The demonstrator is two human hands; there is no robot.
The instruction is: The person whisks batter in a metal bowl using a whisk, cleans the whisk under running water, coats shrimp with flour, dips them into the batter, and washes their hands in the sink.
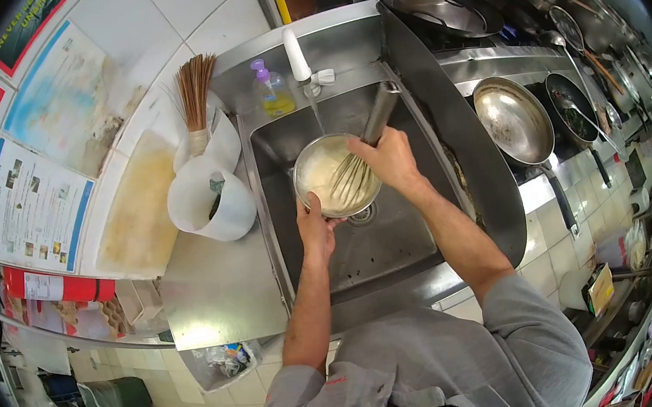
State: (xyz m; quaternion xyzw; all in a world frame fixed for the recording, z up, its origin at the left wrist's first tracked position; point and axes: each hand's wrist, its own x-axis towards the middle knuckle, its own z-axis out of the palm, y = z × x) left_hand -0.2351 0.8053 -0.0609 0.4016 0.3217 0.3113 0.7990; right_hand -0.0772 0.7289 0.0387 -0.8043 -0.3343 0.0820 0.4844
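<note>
My left hand (316, 230) grips the near-left rim of a metal mixing bowl (299, 176) and holds it over the sink (396, 252). A pale, creamy liquid (318, 174) lies in the bowl. My right hand (387, 158) is closed around a whisk (381, 110), whose handle points up and away while its wires dip into the liquid. Behind the bowl stands a white tap (295, 54), with a stream of water coming down from its spout at the bowl's far rim. Whether the water enters the bowl I cannot tell.
Left of the sink are a white plastic container (206, 205) and a bundle of thin brown sticks (196, 89). A soap bottle (273, 93) stands beside the tap. Steel pans (513, 119) rest on the stove at right, past the sink's raised side panel (493, 184).
</note>
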